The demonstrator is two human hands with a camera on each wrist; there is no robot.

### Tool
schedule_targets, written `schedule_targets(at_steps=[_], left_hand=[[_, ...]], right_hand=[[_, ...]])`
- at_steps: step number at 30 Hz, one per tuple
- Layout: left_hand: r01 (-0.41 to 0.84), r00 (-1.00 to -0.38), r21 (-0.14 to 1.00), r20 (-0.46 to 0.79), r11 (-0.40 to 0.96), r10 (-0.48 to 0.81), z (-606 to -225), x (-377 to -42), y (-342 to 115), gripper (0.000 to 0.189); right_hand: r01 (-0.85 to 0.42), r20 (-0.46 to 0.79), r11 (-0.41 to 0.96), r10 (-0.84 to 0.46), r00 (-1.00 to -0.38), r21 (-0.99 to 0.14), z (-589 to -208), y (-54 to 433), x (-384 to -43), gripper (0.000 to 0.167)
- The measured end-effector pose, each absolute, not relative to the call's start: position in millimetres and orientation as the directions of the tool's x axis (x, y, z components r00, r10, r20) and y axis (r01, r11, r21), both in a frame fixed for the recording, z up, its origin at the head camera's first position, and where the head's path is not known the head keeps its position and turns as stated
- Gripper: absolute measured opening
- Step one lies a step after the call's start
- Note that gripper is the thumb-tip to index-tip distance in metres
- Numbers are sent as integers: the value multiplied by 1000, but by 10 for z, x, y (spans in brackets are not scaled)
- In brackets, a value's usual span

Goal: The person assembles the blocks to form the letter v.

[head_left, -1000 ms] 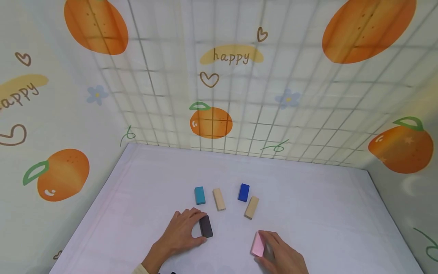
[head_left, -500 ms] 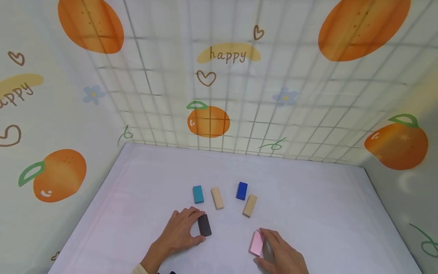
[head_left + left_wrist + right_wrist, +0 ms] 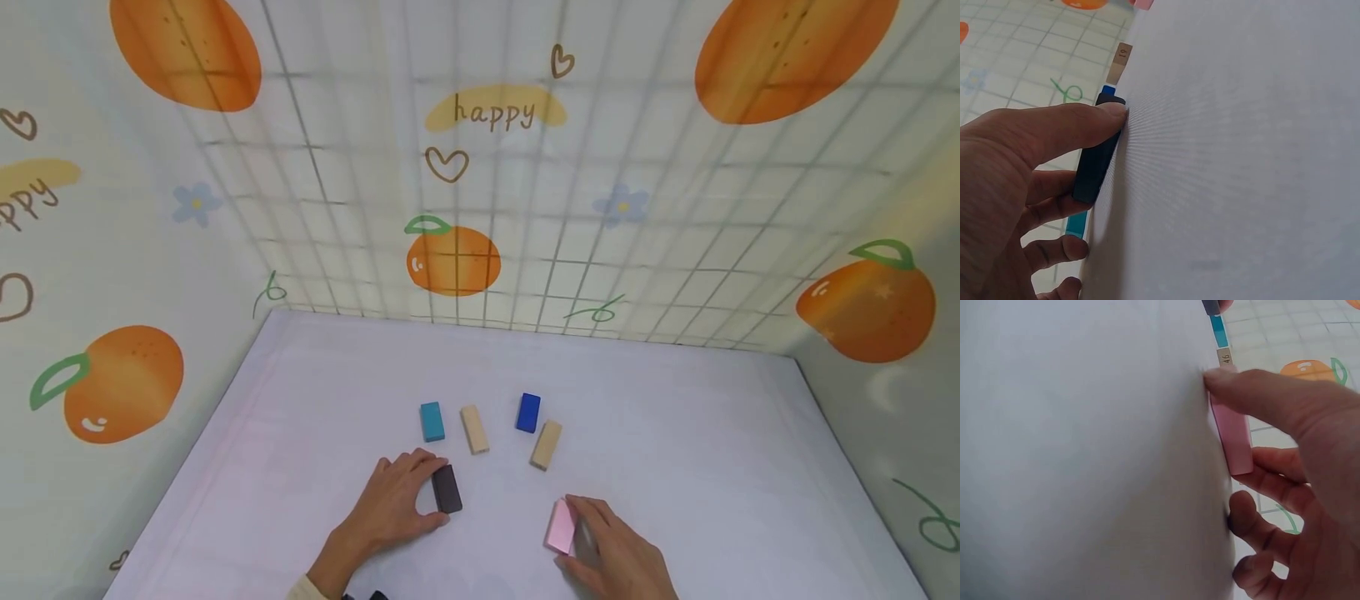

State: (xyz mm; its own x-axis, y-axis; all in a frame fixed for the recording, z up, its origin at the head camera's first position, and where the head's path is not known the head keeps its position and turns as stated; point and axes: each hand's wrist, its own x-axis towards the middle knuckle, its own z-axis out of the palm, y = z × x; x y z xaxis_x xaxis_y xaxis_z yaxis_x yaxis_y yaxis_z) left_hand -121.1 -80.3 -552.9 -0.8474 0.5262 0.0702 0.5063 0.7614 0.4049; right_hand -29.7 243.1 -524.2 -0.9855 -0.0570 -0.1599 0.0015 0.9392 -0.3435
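blk (image 3: 561, 527), pink rect., in r grip (image 3: 619, 550)

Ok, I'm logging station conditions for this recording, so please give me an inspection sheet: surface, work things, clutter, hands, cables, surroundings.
Surface: smooth white tabletop.
Work things: black rectangular block and pink rectangular block nearest the person; beyond them, teal rectangular block, cream wooden-looking block, dark blue rectangular block and tan wooden-looking block.
Clutter: small dark object by the left wrist, cut off by the head view's lower edge; cannot tell what it is.
Hands: left hand pinches the black block end to end; right hand pinches the pink one.
Cables: nothing seen.
Surroundings: white backdrop printed with oranges, hearts, flowers and "happy".
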Motion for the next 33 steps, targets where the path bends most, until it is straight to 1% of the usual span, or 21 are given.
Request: schedule_targets(at_steps=[4,11,25,33], left_hand=[[503,-848,409,66,761,525,-5519,-1209,-807,70],[491,-855,409,59,769,515,-5509,-1225,-807,70],[493,-856,397,61,774,514,-5495,-1207,-795,71],[486,-855,421,50,765,516,-5499,-1195,-790,70]], right_hand=[[9,-168,940,-52,-984,-341,-5252,2420,-303,83],[-1,-137,943,-49,-989,-334,-5254,2399,-334,83],[22,-145,942,-29,-989,-334,-5263,2406,-308,84],[2,-117,943,-39,-992,-333,-5270,2401,-270,83]])
